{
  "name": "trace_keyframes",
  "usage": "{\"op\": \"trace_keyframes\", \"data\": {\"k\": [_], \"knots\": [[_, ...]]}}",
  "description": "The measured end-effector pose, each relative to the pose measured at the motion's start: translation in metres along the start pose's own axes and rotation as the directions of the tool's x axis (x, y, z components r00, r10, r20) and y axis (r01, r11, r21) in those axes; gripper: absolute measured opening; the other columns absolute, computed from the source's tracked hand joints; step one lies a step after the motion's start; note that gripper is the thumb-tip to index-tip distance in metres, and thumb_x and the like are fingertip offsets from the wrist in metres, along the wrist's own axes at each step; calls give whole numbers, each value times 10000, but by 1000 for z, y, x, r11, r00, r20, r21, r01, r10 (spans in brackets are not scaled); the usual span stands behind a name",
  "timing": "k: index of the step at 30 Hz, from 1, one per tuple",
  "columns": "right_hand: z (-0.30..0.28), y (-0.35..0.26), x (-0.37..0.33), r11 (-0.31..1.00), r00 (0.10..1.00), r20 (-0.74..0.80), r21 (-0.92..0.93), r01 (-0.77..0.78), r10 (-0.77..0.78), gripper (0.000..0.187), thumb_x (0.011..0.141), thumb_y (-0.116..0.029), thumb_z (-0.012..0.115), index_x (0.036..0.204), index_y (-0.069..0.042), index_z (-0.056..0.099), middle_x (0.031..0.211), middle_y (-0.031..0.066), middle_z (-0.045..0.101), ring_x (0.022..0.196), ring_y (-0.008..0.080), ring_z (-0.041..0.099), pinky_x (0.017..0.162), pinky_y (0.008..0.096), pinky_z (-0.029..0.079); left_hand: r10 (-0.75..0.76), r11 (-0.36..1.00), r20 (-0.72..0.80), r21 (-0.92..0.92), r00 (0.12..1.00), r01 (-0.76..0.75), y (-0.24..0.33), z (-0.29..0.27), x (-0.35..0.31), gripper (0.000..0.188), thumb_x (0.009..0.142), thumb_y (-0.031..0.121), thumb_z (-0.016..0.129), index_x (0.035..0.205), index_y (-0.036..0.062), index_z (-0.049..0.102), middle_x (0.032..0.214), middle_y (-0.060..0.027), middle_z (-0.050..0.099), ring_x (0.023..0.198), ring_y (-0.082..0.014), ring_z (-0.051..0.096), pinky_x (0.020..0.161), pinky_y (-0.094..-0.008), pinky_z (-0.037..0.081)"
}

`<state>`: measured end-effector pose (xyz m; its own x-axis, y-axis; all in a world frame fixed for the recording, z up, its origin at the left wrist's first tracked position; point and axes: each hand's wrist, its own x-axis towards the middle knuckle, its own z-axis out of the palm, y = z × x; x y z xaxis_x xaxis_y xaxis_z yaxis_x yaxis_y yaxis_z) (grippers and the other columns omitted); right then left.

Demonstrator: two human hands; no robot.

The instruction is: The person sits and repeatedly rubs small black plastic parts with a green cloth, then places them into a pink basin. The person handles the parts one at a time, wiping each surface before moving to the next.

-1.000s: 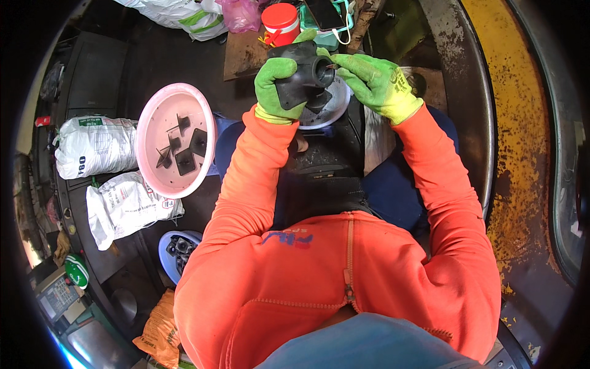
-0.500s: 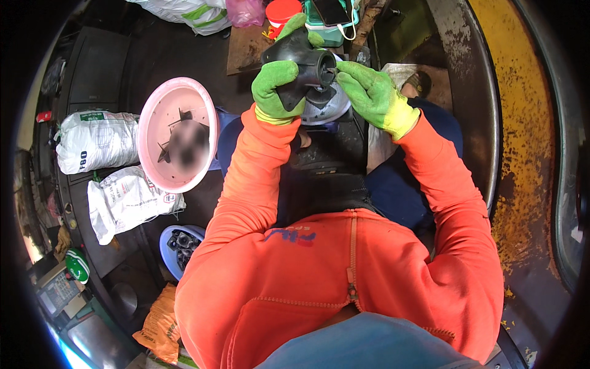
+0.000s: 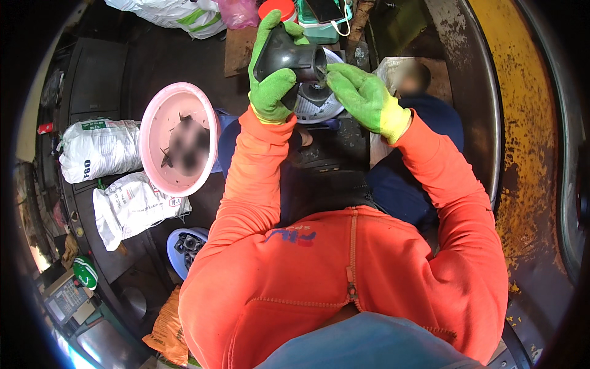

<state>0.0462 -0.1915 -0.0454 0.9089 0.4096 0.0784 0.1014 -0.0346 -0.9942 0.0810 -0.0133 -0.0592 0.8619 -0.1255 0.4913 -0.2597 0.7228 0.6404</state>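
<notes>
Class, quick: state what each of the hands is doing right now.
Left hand: closed around a dark grey plastic part.
Right hand: fingers pinched at the part's open end; holding anything cannot be told.

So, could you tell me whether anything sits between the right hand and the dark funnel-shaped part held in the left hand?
Nothing visible does. The left hand grips the dark funnel-shaped part, and the right hand has its fingertips at the part's open end, with no other object between them. The white round fan-like piece lies below, behind them.
</notes>
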Motion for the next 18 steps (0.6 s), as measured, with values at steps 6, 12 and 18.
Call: {"op": "trace_keyframes", "data": {"k": [6,12,18], "knots": [[8,-3,-2,984,993,35,136,-113,109,225,985,-202,533,1075,-27,641,734,-71,499,626,8,396,539,188,313,80,981,18,177,997,-82,-3,-12,1,899,660,197,738,1438,42,315,1259,-172,511,1042,-310,599,792,-391,564],[10,-16,-7,921,963,58,280,-269,263,282,1002,-285,499,1037,-45,643,646,-68,451,501,23,345,453,207,260,225,882,123,396,967,-255,-10,-22,-1,928,706,250,826,1455,77,307,1307,-142,468,1099,-263,544,874,-372,514],[0,-34,-14,659,875,274,579,-481,399,316,1022,-330,425,1072,-68,596,599,-60,419,413,48,275,387,234,228,283,500,328,752,901,-430,-7,-21,0,944,772,467,771,1459,37,286,1236,-130,489,1064,-239,534,872,-363,490]]}}
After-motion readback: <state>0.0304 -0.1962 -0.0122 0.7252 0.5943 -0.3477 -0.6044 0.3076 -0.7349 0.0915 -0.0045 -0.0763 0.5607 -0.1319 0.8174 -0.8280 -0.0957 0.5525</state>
